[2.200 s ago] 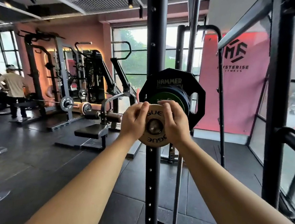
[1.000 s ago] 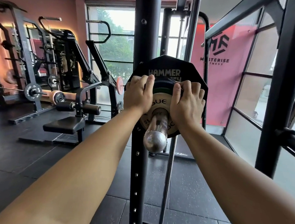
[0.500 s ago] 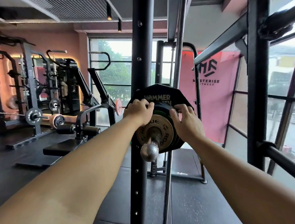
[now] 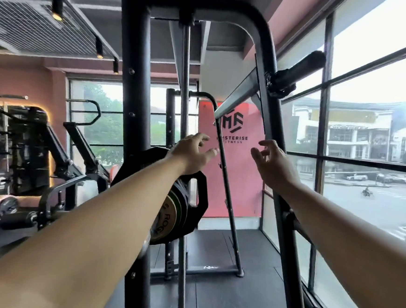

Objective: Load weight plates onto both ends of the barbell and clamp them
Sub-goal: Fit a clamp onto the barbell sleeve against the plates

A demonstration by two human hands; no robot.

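Three weight plates sit stacked on one end of the barbell, just right of the black upright of the rack. The large black plate lies innermost, closest to the upright. A thinner green plate comes next, and a small tan plate with dark lettering is outermost. Only a sliver of the barbell's chrome end shows, beneath the left forearm that crosses in front of the stack.

Both hands are raised in the air and hold nothing. The left hand hovers just right of the upright, above the top edge of the black plate, its fingers loosely spread. Whether the wrist brushes that plate, I cannot tell. The right hand is farther right of the upright, well apart from the left, fingers relaxed and slightly curled, with the slanted frame bar behind it.

A thin steel guide rod runs vertically right of the upright. Beyond it hangs a pink banner with a dark logo. Far right of the upright, tall windows face a street.
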